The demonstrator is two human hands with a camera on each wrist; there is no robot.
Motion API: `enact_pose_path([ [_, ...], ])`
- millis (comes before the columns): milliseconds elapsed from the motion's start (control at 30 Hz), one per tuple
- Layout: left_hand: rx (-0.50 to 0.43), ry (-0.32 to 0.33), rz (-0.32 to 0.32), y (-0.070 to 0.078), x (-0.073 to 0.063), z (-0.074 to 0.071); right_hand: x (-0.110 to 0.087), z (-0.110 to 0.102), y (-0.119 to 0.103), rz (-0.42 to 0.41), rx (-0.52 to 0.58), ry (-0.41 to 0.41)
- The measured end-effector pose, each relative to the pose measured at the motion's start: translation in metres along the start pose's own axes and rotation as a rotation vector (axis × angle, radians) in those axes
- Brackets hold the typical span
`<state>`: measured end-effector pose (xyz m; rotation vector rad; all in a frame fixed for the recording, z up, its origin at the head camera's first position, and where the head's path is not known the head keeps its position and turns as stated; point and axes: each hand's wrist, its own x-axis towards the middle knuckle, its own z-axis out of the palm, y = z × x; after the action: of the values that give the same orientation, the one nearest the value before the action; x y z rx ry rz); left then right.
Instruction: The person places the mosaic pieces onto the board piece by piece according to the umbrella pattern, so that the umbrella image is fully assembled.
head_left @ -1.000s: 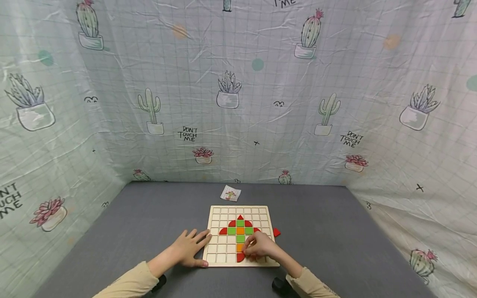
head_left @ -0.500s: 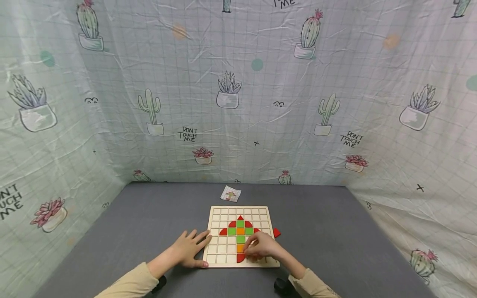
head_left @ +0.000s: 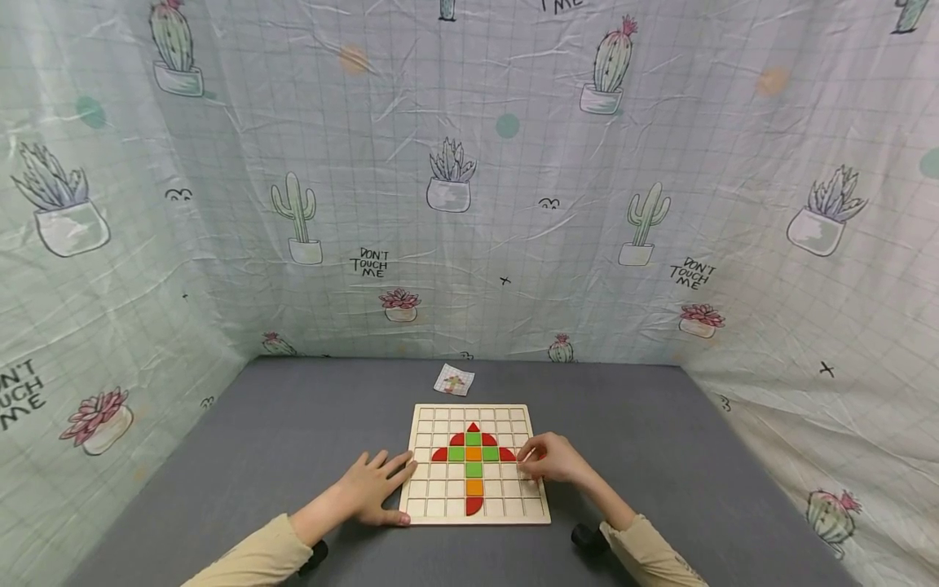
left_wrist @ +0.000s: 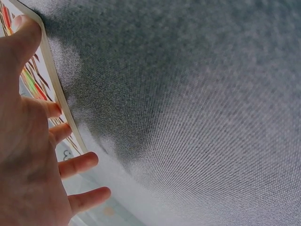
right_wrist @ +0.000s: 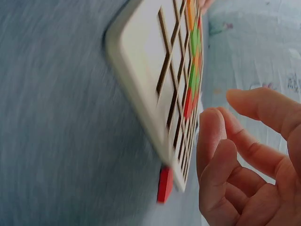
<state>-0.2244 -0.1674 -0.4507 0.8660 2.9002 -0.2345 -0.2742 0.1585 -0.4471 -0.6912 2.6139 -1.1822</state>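
A wooden grid board lies flat on the grey table, set with red, green and orange tiles in an arrow-like figure. A rounded red tile sits at the figure's foot. My left hand rests along the board's left edge, fingers spread, thumb at the near corner. Over the board's right edge is my right hand, its fingers loosely bent with nothing between them. In the right wrist view, a loose red piece lies on the table against the board's edge; in the head view the right hand hides it.
Behind the board lies a small paper card printed with a similar coloured figure. A patterned cactus curtain surrounds the table's back and sides. Black wrist devices sit under the forearms.
My right hand has moved away from the lower tiles, right and up to the board's right edge, uncovering the orange and rounded red tiles. The left hand has stayed put.
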Motion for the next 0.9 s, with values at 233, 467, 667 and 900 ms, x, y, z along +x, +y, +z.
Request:
enact_pose_path([
  [233,-0.001,-0.005,-0.004,-0.001,0.001,0.0,0.001,-0.014,0.016,-0.006,-0.051,0.037],
  [467,0.016,-0.007,-0.005,-0.002,0.003,0.001,0.006,-0.019,0.032,0.038,-0.056,0.07],
  [667,0.022,-0.002,-0.003,-0.002,0.003,0.002,0.009,-0.02,0.038,0.063,-0.064,0.063],
  [900,0.004,-0.014,-0.012,0.0,0.0,0.0,0.011,-0.022,0.037,0.082,-0.091,0.056],
])
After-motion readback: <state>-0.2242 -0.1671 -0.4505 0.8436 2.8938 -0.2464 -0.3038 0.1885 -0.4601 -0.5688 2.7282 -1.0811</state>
